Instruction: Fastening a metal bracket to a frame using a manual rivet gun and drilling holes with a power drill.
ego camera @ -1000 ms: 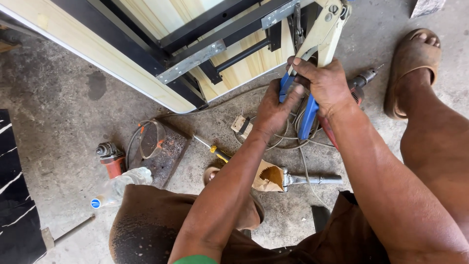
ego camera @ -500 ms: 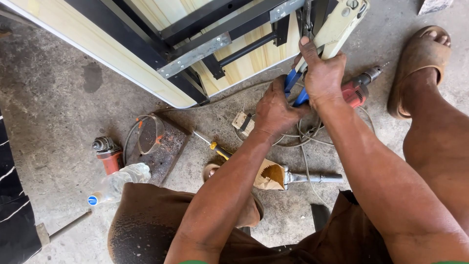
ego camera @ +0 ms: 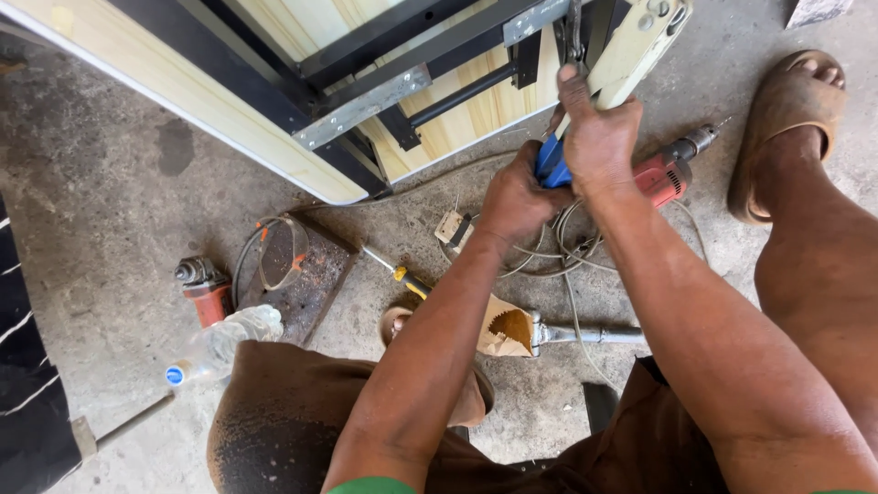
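Nearest the camera, both forearms extend from the lap toward a blue-handled hand tool (ego camera: 552, 163) held just below the edge of a tilted wooden panel (ego camera: 183, 87).

The left hand (ego camera: 515, 199) is closed around the lower blue handle. The right hand (ego camera: 599, 137) is closed over the upper handle, with its forefinger stretched up along a cream-coloured metal arm (ego camera: 631, 50) that rises from the panel's frame. The tool sits between the two palms, touching both, above a tangle of cable (ego camera: 558, 252) on the concrete floor (ego camera: 110, 229).

Handling judgement: the tool appears rigid and of moderate weight, and its blue grips look like smooth plastic sleeves that may slip under a sweaty palm. Grip is best taken on these sleeves, well back from the head. The head itself is hidden by the hands, so its type cannot be determined.

Appearance: two short blue grips, largely covered; only narrow strips show between the fingers.

Beyond the hands, a red power drill (ego camera: 672, 169) lies on the floor just beside the right wrist. Farther off, black steel framing (ego camera: 402, 41) with a grey bracket (ego camera: 361, 107) crosses the pale wood panel.
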